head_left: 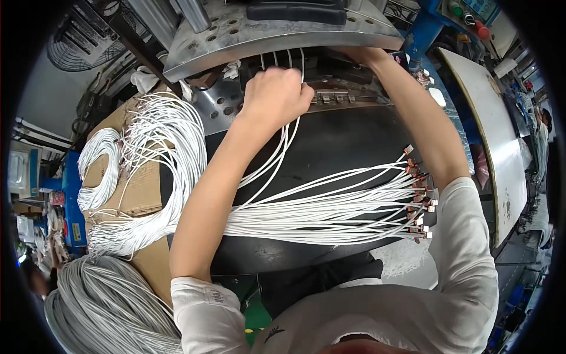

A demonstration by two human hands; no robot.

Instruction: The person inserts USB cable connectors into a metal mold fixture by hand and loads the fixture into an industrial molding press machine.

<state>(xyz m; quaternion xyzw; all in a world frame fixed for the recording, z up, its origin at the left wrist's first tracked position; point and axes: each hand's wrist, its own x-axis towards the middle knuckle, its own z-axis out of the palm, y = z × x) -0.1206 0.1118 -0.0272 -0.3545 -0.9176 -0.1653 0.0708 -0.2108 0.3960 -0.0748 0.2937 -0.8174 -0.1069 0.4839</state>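
Note:
My left hand [276,94] is closed around several white cables [302,60], whose upper ends run under the thick metal plate [283,44] of a press. The lower parts of these cables trail from the hand back to the left. Just right of it is a metal fixture [339,98] with small clip-like seats. My right hand [368,55] reaches under the plate's right side; its fingers are hidden. On the black work surface [348,141] lies a thick bundle of white cables [312,219], with metal connectors [420,223] at their right ends.
Coiled white cables [99,168] lie on cardboard [138,197] at the left. A large heap of grey cables [112,307] sits at the lower left. To the right stands a pale tabletop [489,141]. A machine control panel with a red button [483,30] is at the upper right.

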